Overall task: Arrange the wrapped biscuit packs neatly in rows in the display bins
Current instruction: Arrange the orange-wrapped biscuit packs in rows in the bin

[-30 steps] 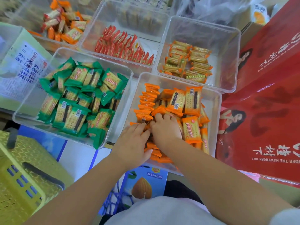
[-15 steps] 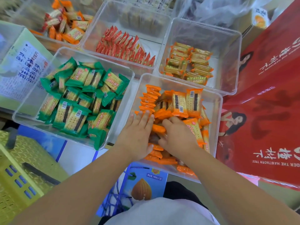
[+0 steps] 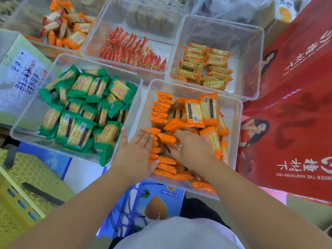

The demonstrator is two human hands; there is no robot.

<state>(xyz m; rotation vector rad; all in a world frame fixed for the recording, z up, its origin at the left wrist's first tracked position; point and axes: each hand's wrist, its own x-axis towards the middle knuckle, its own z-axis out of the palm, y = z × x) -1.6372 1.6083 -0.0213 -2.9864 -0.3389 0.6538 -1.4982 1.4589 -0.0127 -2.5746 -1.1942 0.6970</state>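
- Orange packs (image 3: 194,112) lay in the near right bin (image 3: 239,123): a standing row down its left wall, the rest heaped flat.
- Since a second back, my left hand (image 3: 136,151) had slid up the row, fingers (image 3: 143,139) straight, pressing it square. My right hand (image 3: 194,150) curled on a loose pack (image 3: 168,138).
- Row tightening; heap unsorted.
- Bare strip along the bin's right wall; green bin (image 3: 138,97) just beside on the left, red carton (image 3: 287,123) close on the right.

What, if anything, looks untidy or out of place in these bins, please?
The green packs lie jumbled at mixed angles in the left bin, not in rows. In the right bin, only the leftmost orange packs stand in a row; the rest lie loose and tilted.
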